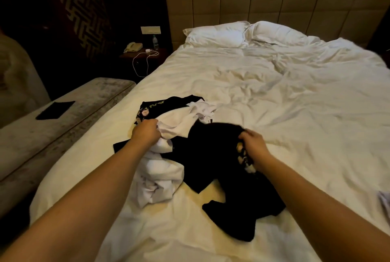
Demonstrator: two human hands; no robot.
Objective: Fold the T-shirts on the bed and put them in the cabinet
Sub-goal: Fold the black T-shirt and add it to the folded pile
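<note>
A heap of crumpled T-shirts lies on the near left part of the bed (274, 97). My left hand (146, 133) grips a white T-shirt (160, 169) at the heap's left side. My right hand (252, 144) grips a black T-shirt (213, 156) with a pale print, bunched and partly lifted. Another black T-shirt (166, 104) with yellow lettering lies at the back of the heap, partly under the white cloth. No cabinet is in view.
Two white pillows (221, 36) lie at the padded headboard. A bedside table (143, 53) at the left holds a phone, a water bottle and a white cable. A grey bench (63, 118) with a dark flat object runs along the bed's left side.
</note>
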